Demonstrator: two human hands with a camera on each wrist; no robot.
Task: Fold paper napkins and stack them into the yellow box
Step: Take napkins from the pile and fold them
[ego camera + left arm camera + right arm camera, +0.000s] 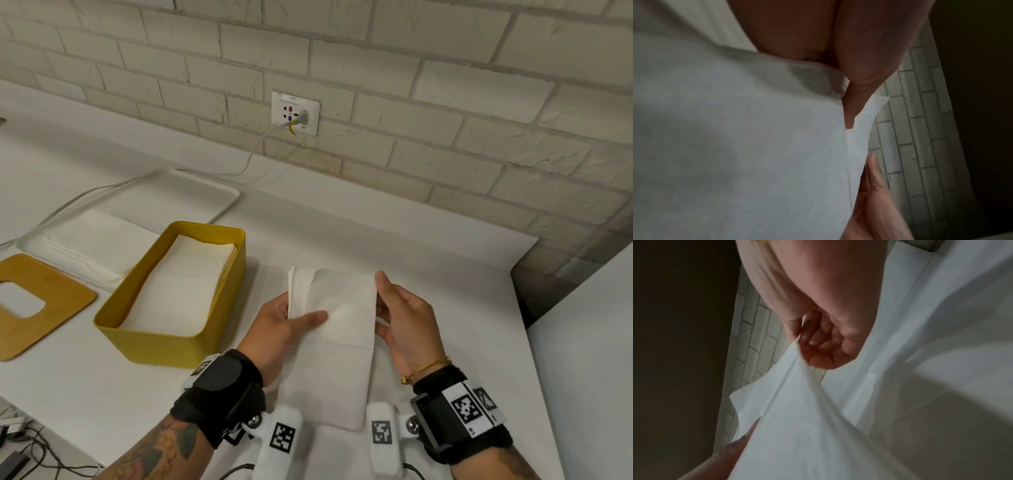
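Head view: both hands hold a folded paper napkin [337, 329] above the counter, right of the yellow box [178, 298]; left hand [277, 330] pinches its left edge, right hand [406, 322] its right.
Left wrist: thumb on napkin.
Right wrist: fingers curled round the edge.

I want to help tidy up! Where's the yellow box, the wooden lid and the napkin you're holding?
yellow box [164, 346]: head view, its near front wall.
wooden lid [65, 291]: head view, its right side.
napkin [342, 308]: head view, its upper middle.
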